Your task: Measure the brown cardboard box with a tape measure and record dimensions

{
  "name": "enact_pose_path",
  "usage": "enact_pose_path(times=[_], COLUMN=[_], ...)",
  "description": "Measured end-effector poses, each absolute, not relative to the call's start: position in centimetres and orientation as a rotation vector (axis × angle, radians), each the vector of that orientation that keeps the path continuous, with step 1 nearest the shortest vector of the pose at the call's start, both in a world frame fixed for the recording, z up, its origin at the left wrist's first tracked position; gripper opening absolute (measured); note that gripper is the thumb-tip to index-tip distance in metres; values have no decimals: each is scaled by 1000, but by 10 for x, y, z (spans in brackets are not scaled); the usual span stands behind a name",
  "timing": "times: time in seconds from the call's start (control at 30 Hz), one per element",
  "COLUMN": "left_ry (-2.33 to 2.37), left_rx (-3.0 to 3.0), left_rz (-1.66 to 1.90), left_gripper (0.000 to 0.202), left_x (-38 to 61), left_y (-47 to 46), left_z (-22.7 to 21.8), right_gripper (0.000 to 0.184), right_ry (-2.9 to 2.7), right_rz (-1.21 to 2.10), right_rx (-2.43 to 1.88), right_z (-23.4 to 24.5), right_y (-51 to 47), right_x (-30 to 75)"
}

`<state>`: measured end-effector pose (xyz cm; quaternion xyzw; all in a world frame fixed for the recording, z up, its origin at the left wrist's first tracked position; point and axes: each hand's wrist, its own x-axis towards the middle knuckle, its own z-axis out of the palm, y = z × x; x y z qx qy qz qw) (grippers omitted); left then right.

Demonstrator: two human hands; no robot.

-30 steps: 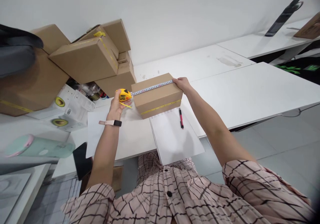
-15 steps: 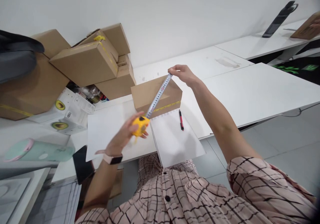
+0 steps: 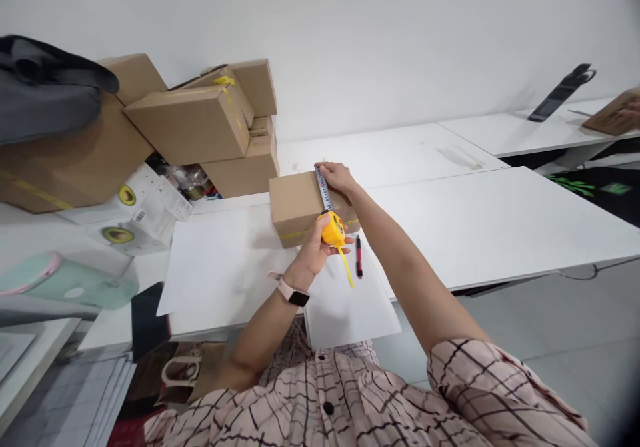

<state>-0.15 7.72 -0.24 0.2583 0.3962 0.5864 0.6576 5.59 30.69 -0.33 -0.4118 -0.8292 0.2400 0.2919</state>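
My left hand [image 3: 316, 246] is closed around a yellow tape measure [image 3: 332, 228] at the near edge of a small brown cardboard box [image 3: 295, 197]. Its metal blade [image 3: 324, 190] runs across the box top toward the far edge. There, my right hand [image 3: 336, 174] pinches the blade's end. A yellow strap hangs from the tape case. Below the box lies a white notepad [image 3: 335, 314], and a red and black pen [image 3: 359, 258] rests on its right part.
Stacked cardboard boxes [image 3: 187, 124] stand at the back left. A white sheet [image 3: 205, 264], a dark flat item [image 3: 150, 320] and a mint-green bottle [image 3: 70, 280] lie on the left. A dark bottle [image 3: 561, 92] stands far right, near another person's hand [image 3: 631, 112] at a brown box.
Both hands have brought the tape down onto the box top; the blade turned from slanting to nearly straight across and shortened. My left hand moved right, my right hand left. The camera view shifted.
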Motion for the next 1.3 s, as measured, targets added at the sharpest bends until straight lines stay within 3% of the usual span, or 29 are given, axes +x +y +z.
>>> enact_pose_path(times=[0.17,0.63,0.8,1.03,1.3], left_ry=[960,969,990,1179,1460], left_rx=[508,586,619,944,923], left_rz=[1320,1334,1316,1535,1634], left_gripper=[50,58,60,64,59], left_x=[12,24,21,-31,-93], left_y=[80,77,76,11,10], left_z=[-6,-16,-12,-13,-50], right_gripper=[49,49,50,73,65], right_ry=[-2388,-2459,-2366,-1689,-1770], right_rz=[457,353,494,749,913], right_rx=[-1158,-1092,-1117,-1037,-1192], right_z=[-6,-14,-7,-4,-40], right_y=[310,310,310,291,225], right_x=[54,50,47,118,163])
